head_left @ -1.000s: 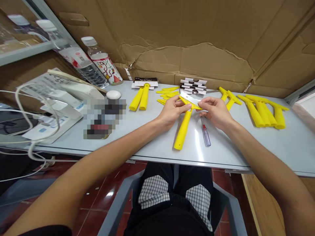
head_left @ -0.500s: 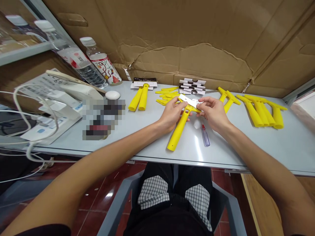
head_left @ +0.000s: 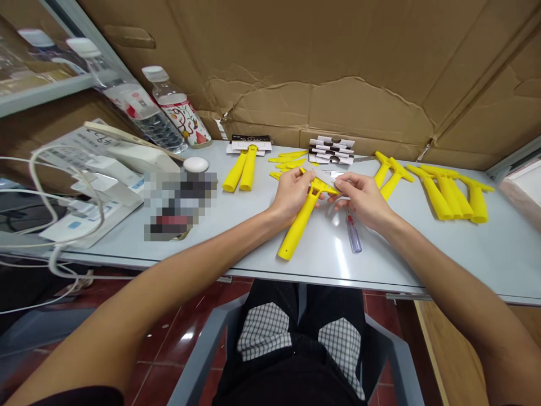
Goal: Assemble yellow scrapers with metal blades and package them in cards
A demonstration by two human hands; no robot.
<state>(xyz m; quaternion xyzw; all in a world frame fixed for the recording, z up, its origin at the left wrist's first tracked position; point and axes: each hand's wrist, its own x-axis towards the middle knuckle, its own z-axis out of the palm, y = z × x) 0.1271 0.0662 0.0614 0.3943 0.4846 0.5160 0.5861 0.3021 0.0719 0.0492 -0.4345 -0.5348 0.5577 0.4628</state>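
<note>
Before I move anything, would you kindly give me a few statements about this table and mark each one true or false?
1. The left hand holds a yellow handle. True.
2. The right hand grips the screwdriver. False: the screwdriver lies on the table, and the right hand is at the head of the yellow handle.
3. A black-and-white stack lies beyond the hands. True.
4. The bottles stand to the right of both hands. False: the bottles stand to the left.
5. Two more handles lie left of the hands. True.
</note>
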